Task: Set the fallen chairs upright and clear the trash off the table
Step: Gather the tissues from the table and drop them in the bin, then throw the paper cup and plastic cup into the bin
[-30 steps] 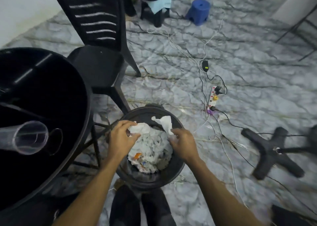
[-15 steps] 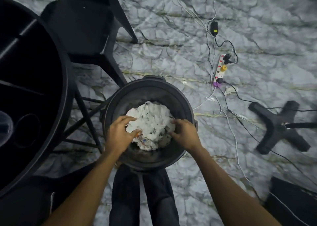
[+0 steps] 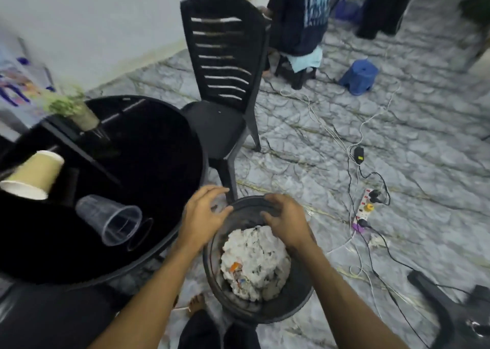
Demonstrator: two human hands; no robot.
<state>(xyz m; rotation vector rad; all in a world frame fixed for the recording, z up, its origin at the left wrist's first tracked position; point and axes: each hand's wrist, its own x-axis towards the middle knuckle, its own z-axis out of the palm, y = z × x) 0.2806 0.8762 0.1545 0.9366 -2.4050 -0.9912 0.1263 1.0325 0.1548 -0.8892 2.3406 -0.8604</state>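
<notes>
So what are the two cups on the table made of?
The lying clear cup looks like thin glossy plastic: you can see the dark table through it. The tan cup, tipped over, looks like matte paper, with a white inside and rolled rim, though that is a guess.

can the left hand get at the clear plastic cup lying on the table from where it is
Probably yes: the left hand is open and empty beside the table's rim, and nothing lies between it and the clear cup.
</notes>
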